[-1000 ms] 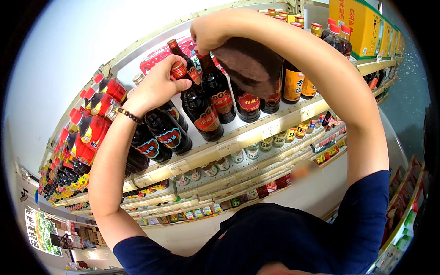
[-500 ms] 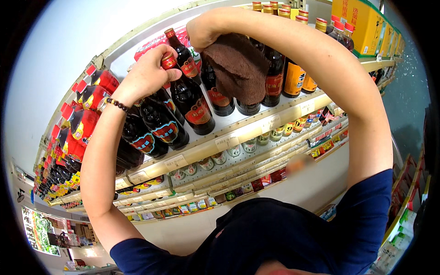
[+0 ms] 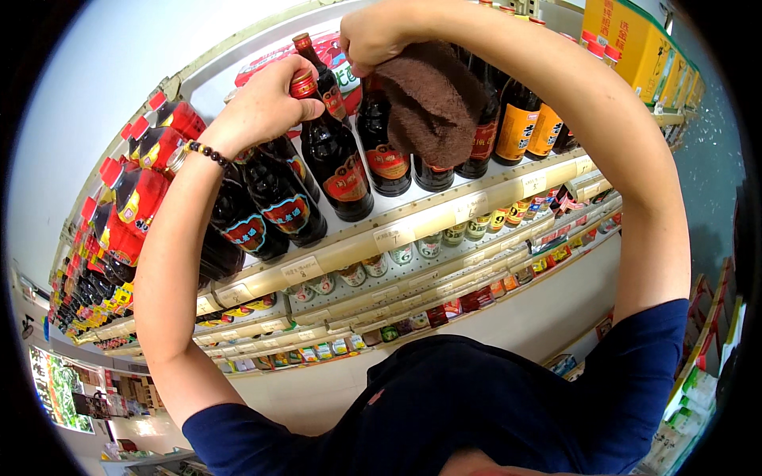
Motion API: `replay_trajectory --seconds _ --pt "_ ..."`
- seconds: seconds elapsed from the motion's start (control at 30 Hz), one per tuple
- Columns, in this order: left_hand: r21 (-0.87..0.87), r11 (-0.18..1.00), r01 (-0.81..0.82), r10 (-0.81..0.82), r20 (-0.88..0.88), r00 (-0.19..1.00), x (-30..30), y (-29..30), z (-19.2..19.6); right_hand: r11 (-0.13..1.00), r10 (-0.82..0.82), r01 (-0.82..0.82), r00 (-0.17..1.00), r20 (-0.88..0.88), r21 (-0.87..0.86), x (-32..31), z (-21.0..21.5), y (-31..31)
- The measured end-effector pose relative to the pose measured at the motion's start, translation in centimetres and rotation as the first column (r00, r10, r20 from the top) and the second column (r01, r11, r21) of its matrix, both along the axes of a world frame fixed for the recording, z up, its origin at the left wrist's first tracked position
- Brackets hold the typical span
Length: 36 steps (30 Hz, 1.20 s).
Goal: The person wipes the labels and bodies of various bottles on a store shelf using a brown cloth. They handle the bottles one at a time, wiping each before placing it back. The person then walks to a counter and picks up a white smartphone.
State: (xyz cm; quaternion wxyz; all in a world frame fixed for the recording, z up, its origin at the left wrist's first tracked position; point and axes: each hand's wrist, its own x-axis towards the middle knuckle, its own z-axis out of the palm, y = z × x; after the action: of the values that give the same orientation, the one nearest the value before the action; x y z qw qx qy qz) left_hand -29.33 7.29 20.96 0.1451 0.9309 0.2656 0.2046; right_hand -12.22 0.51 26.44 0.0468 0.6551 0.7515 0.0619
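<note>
My left hand (image 3: pixel 258 107) grips the red-capped neck of a dark sauce bottle (image 3: pixel 333 163) that stands tilted at the front of the top shelf (image 3: pixel 413 226). A beaded bracelet sits on that wrist. My right hand (image 3: pixel 377 32) is raised above the row and holds a brown cloth (image 3: pixel 432 99), which hangs down over the bottles just right of the gripped one. More dark bottles with red labels stand close on both sides.
Orange-labelled bottles (image 3: pixel 520 123) stand further right, with yellow cartons (image 3: pixel 635 40) beyond. Red-wrapped bottles (image 3: pixel 139 190) fill the shelf's left end. Lower shelves (image 3: pixel 444 270) carry small jars and packets. White price tags line the shelf edges.
Both hands and the shelf have shifted in view; my left hand stays on the bottle neck and the bottle leans more. The brown cloth has moved slightly right over the neighbouring bottles.
</note>
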Motion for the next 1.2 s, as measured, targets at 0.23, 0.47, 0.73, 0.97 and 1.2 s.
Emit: replay_trajectory --seconds 0.23,0.47,0.73,0.97,1.2 --pt "0.005 1.000 0.022 -0.022 0.016 1.000 -0.1 -0.1 0.0 0.999 -0.031 0.031 0.999 -0.024 0.014 0.4 -0.6 0.9" --pt "-0.071 0.997 0.020 -0.019 0.011 1.000 0.1 0.0 0.1 0.998 -0.056 0.056 0.998 -0.020 -0.005 -0.2 0.0 -0.6" --pt "-0.219 0.974 0.064 -0.059 0.026 0.998 0.2 -0.7 0.3 1.000 -0.023 0.024 1.000 -0.016 0.008 -0.1 -0.4 -0.8" --pt "-0.241 0.965 0.101 -0.093 0.046 0.995 0.3 0.2 0.3 0.991 -0.111 0.117 0.989 -0.094 0.059 -0.5 -0.4 -2.3" --pt "-0.238 0.971 0.038 -0.042 -0.012 0.999 0.6 -0.5 0.6 0.995 0.000 0.015 0.989 -0.150 0.097 -0.2 -0.3 -3.3"
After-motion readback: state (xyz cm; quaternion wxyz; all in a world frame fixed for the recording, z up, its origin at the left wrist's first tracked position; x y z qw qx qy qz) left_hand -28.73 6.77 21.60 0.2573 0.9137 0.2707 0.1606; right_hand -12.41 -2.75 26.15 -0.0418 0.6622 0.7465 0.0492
